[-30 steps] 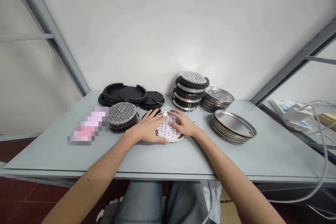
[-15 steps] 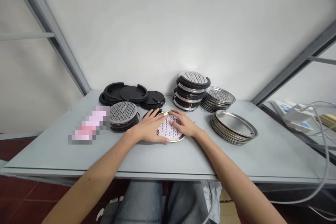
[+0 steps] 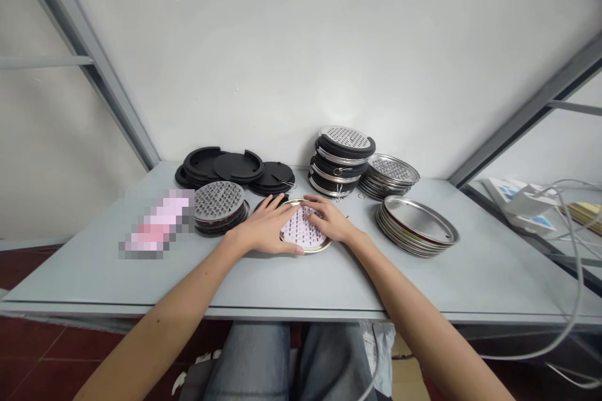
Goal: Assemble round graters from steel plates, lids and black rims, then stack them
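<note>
A round metal tray (image 3: 322, 249) with a pinkish, dark-dotted disc (image 3: 303, 232) inside its shiny rim lies before me on the table. My left hand (image 3: 268, 227) rests over its left side, fingers spread across the far rim and thumb along the near edge. On the right side, my right hand (image 3: 332, 220) lies with fingers outstretched and slightly bent, its thumb over the dotted disc. Both hands touch the tray without closing around it. Beyond my left hand, a black piece (image 3: 270, 202) is mostly hidden.
To the left stand grey studded discs (image 3: 219, 199) in a stack and black round holders (image 3: 239, 166). At the back rise assembled black-and-silver units (image 3: 343, 150), beside dotted metal trays (image 3: 390, 169). Plain metal trays (image 3: 418, 219) are stacked right. A pixelated patch (image 3: 160, 222) lies left; cables (image 3: 576, 276) hang right.
The view has shifted very slightly. Both hands remain in nearly the same position on the tray.
</note>
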Tool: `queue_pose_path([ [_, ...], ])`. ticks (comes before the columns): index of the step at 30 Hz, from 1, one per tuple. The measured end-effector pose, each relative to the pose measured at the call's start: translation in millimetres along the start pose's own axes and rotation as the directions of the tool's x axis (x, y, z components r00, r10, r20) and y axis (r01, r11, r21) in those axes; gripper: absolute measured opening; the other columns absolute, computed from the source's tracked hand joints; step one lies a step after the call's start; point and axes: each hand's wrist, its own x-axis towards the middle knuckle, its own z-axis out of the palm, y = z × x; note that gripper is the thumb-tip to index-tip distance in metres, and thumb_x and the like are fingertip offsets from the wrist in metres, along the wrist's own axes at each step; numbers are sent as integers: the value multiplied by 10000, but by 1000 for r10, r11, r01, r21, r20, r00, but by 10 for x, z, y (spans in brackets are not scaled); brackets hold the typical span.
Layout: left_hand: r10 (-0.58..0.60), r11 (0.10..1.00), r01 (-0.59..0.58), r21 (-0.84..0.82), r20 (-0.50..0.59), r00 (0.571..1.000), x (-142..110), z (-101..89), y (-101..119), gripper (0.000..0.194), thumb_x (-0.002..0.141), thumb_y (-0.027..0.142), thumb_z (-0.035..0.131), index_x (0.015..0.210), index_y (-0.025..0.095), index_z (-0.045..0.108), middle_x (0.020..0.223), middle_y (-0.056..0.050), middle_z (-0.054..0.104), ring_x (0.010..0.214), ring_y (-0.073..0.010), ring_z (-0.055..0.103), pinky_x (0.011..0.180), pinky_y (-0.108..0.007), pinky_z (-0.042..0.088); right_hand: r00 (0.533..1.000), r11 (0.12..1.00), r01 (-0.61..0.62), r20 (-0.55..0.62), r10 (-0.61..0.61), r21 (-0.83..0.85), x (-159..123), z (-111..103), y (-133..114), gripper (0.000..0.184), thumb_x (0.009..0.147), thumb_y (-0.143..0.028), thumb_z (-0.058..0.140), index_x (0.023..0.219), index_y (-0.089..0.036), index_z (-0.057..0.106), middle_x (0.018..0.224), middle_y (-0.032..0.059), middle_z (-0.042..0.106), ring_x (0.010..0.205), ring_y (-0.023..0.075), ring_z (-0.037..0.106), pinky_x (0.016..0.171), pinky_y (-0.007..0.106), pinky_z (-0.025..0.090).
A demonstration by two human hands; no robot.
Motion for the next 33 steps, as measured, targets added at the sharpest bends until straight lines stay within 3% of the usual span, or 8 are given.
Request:
queue_pose_path([
  [20, -18, 999, 17, -35, -30, 999, 14, 2, -4, 1101, 677, 832, 476, 1510, 214, 106, 1554, -72, 238, 1445, -341, 36, 1156, -468, 56, 999, 996, 31, -36, -34, -85, 75, 12, 40, 345, 911, -229, 431, 1152, -251, 678, 1215, 83, 609, 1147, 248, 539, 1014, 442, 395],
  [33, -12, 1000, 12, -2, -13, 1000, 6, -13, -5, 1142, 651, 845, 484, 1509, 201, 93, 1561, -87, 214, 1448, -318, 28, 1159, -452, 39, 996, 1000, -18, -87, 20, 14, 9, 40, -1, 378, 967, -341, 362, 1187, -210, 640, 1288, 118, 538, 1228, 244, 488, 1063, 439, 364],
])
